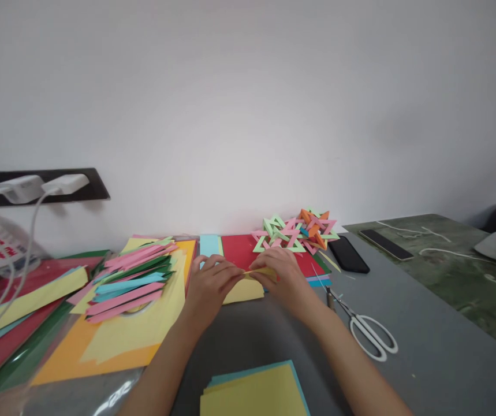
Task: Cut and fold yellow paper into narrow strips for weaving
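Observation:
My left hand (215,283) and my right hand (283,277) come together at the middle of the table. Between their fingertips is a small folded strip of yellow paper (260,272), pinched at both ends. Just below it, a yellow paper sheet (243,290) lies partly covered by my hands. Behind my right hand sit folded-paper star models in green and pink (279,233) and in orange and pink (317,230). They rest on or beside red paper (239,247). Nearer to me, a stack of yellow and blue paper (256,393) lies between my forearms.
White-handled scissors (373,335) lie right of my right forearm. Behind them are a black phone (348,254) and another phone (386,244). Coloured paper strips (135,283) pile up on the left over yellow and orange sheets. White chargers (66,184) with cables hang from a wall socket.

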Demonstrator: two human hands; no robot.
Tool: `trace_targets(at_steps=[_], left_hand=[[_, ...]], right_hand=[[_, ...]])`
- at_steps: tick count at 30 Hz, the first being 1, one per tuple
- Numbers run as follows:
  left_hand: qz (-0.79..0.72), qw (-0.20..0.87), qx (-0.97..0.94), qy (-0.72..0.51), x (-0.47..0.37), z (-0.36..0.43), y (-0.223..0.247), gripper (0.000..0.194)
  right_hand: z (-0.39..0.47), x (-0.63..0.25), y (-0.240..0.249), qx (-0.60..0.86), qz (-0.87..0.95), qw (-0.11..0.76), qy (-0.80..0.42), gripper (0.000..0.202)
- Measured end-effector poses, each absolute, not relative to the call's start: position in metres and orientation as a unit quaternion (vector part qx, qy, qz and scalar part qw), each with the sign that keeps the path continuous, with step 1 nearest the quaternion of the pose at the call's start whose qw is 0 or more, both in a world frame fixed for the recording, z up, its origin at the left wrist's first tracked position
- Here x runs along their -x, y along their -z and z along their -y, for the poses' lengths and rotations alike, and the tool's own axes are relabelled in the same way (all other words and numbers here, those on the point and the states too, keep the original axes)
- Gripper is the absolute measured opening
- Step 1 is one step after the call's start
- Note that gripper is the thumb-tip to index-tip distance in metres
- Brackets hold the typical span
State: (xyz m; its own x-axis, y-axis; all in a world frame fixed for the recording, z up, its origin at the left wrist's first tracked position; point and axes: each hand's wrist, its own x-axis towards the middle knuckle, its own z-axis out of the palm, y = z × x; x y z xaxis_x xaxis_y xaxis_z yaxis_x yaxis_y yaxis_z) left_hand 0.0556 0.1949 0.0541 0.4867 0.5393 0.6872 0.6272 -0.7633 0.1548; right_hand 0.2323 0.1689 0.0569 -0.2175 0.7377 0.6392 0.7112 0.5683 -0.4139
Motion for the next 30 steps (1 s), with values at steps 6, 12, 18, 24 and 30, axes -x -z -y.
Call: trace_targets(at_steps=[6,12,18,24,30], left_hand=[[0.345,0.058,0.854,0.385,-0.054,-0.194,-0.055,0.01],[0.337,0.046,0.851,0.4,-0.053,-0.196,-0.053,0.01],[0.335,0.019,0.851,0.404,-0.056,-0.196,-0.053,0.008],[0.343,-0.024,0.849,0.401,-0.058,-0.194,-0.053,0.009],[0.348,-0.019,0.851,0.394,-0.057,-0.195,-0.053,0.01]], right_hand=[[-0.169,-0.234,-0.057,0.464,0.78,0.421,-0.007,0.006],[-0.169,-0.233,-0.057,0.452,0.781,0.43,0.01,0.003],[-0.166,-0.229,-0.06,0.449,0.783,0.431,0.024,0.008],[-0.168,-0.232,-0.057,0.451,0.786,0.424,-0.007,0.007],[-0.171,-0.241,-0.056,0.464,0.778,0.421,-0.039,0.009]])
